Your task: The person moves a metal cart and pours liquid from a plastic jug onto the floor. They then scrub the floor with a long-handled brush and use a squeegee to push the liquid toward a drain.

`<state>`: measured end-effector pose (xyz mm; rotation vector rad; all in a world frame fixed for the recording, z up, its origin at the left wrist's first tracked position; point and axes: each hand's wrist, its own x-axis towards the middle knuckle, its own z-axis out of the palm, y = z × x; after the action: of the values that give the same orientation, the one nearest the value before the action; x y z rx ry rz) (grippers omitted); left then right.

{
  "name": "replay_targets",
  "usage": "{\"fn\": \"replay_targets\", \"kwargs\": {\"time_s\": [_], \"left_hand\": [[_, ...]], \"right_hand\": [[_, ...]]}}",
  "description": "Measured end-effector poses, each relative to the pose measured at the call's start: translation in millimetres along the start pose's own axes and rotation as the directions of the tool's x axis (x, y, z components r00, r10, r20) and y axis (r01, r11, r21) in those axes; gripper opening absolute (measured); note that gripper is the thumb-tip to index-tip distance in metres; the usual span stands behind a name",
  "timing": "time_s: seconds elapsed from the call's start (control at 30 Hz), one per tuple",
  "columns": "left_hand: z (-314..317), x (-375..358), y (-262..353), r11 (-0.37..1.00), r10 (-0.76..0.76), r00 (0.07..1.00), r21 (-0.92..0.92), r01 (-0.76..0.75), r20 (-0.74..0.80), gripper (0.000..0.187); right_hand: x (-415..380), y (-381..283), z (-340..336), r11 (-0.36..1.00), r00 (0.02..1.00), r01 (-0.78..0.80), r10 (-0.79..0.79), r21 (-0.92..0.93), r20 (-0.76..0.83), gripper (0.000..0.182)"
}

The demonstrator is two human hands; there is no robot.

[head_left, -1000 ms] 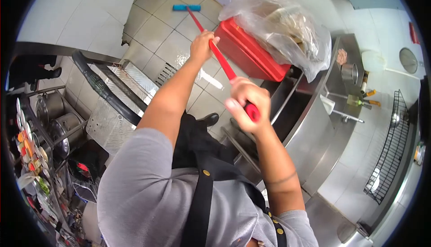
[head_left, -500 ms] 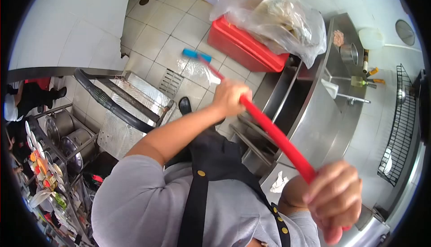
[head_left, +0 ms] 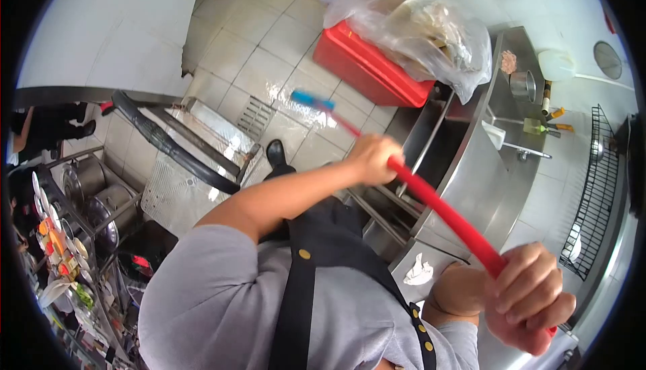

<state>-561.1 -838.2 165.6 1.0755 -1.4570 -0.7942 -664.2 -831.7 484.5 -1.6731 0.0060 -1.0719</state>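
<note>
A floor brush with a long red handle (head_left: 444,213) runs diagonally from the lower right down to the floor. Its blue head (head_left: 312,99) rests on wet tiles and is blurred, so the underside cannot be made out. My left hand (head_left: 377,159) is wrapped round the middle of the handle. Near the upper end, my right hand (head_left: 531,299) grips it with curled fingers; a bit of red shows below that fist. A black shoe (head_left: 275,154) stands on the tiles close to a floor drain grate (head_left: 256,118).
A red bin (head_left: 370,67) under a clear plastic bag (head_left: 417,27) stands beyond the brush head. To the right runs a steel sink counter (head_left: 471,175). On the left are a metal platform cart (head_left: 182,181) with a black handle, and a rack with lidded pots (head_left: 111,212).
The brush head has slid right and slightly nearer across the wet tiles. Both my hands have moved right and a little lower in view, still gripping the handle.
</note>
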Motion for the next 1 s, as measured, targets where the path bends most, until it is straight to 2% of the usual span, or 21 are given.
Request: {"fn": "replay_targets", "kwargs": {"time_s": [0.07, 0.1, 0.13, 0.2, 0.23, 0.27, 0.3, 0.33, 0.43, 0.5, 0.6, 0.63, 0.67, 0.7, 0.73, 0.8, 0.83, 0.9, 0.93, 0.97, 1.0], "left_hand": [[13, 28, -37, 0.999, -0.011, 1.0, 0.039, 0.011, -0.012, 0.027], [15, 34, -68, 0.998, -0.024, 0.997, 0.056, 0.02, 0.076, 0.023], [20, 31, -92, 0.997, -0.04, 0.985, 0.07, 0.029, 0.167, 0.02], [39, 3, -96, 0.99, -0.038, 0.984, -0.128, 0.061, 0.172, 0.011], [39, -9, -80, 0.983, -0.116, 0.971, -0.116, 0.143, 0.208, 0.01], [33, -20, -62, 0.976, -0.166, 0.954, -0.097, 0.195, 0.251, 0.009], [30, -29, -42, 0.981, -0.154, 0.962, -0.086, 0.177, 0.225, 0.012], [25, -32, -26, 0.991, -0.13, 0.967, -0.01, 0.135, 0.218, 0.017], [0, -21, 12, 0.994, -0.104, 0.981, 0.061, 0.095, 0.165, 0.024], [-22, -9, 28, 0.985, 0.086, 0.996, 0.151, -0.086, 0.01, 0.025], [-78, 49, -9, 0.981, 0.183, 0.924, 0.119, -0.151, -0.335, 0.024], [-106, 70, -35, 0.97, 0.195, 0.907, 0.209, -0.123, -0.372, 0.026], [-133, 87, -65, 0.955, 0.1, 0.921, 0.298, 0.018, -0.378, 0.027], [-182, 114, -128, 0.793, -0.137, 0.921, 0.517, 0.322, -0.364, 0.021], [-202, 118, -192, 0.817, 0.018, 0.923, 0.538, 0.209, -0.385, 0.016], [-229, 117, -257, 0.634, -0.362, 0.863, 0.586, 0.504, -0.351, 0.021], [-238, 122, -273, 0.632, -0.343, 0.866, 0.593, 0.499, -0.364, 0.021], [-231, 103, -284, 0.64, -0.256, 0.947, 0.7, 0.316, -0.194, 0.022], [-215, 97, -267, 0.711, -0.283, 0.936, 0.61, 0.351, -0.209, 0.024], [-189, 92, -241, 0.769, -0.311, 0.926, 0.516, 0.377, -0.214, 0.026], [-164, 86, -227, 0.845, -0.159, 0.966, 0.477, 0.24, -0.205, 0.03]], "right_hand": [[-20, 27, 11, 0.93, 0.971, 0.005, -0.093, -0.367, -0.222, 0.033], [-23, 51, 23, 0.865, 0.976, -0.108, -0.002, -0.491, -0.219, 0.036], [-32, 74, 31, 0.815, 0.935, -0.284, 0.119, -0.505, -0.335, 0.041], [-30, 80, 37, 0.873, 0.972, -0.171, 0.073, -0.456, -0.224, 0.042], [-27, 78, 33, 0.877, 0.974, -0.16, 0.066, -0.454, -0.216, 0.042], [-26, 65, 26, 0.947, 0.989, -0.098, 0.059, -0.307, -0.134, 0.043], [-24, 52, 17, 0.988, 0.998, -0.03, 0.023, -0.149, -0.05, 0.044], [-22, 37, 5, 0.988, 0.999, -0.011, 0.004, -0.153, -0.049, 0.044], [-1, -1, -20, 0.998, 0.996, -0.011, 0.005, 0.068, 0.091, 0.046], [19, -18, -21, 0.955, 0.967, 0.015, -0.09, 0.297, 0.239, 0.047], [29, 22, -29, 0.977, 0.957, 0.153, -0.183, 0.145, 0.223, 0.05], [26, 54, -12, 0.998, 0.998, 0.059, -0.06, 0.023, 0.026, 0.047], [22, 80, 0, 0.931, 0.97, -0.23, 0.197, -0.283, -0.14, 0.04], [25, 184, -19, 0.934, 0.983, -0.145, 0.173, -0.325, 0.057, 0.034], [16, 247, -17, 0.952, 0.98, -0.168, 0.189, -0.256, 0.058, 0.034], [-1, 344, -3, 0.948, 0.979, -0.176, 0.195, -0.264, 0.05, 0.039], [-5, 364, 2, 0.94, 0.975, -0.207, 0.221, -0.273, 0.022, 0.04], [-13, 360, -3, 0.934, 0.968, -0.239, 0.25, -0.267, 0.006, 0.039], [-7, 337, -13, 0.941, 0.971, -0.229, 0.24, -0.25, 0.012, 0.036], [-4, 302, -30, 0.904, 0.942, -0.302, 0.332, -0.302, 0.052, 0.037], [7, 254, -45, 0.85, 0.893, -0.416, 0.45, -0.322, 0.034, 0.047]]}}
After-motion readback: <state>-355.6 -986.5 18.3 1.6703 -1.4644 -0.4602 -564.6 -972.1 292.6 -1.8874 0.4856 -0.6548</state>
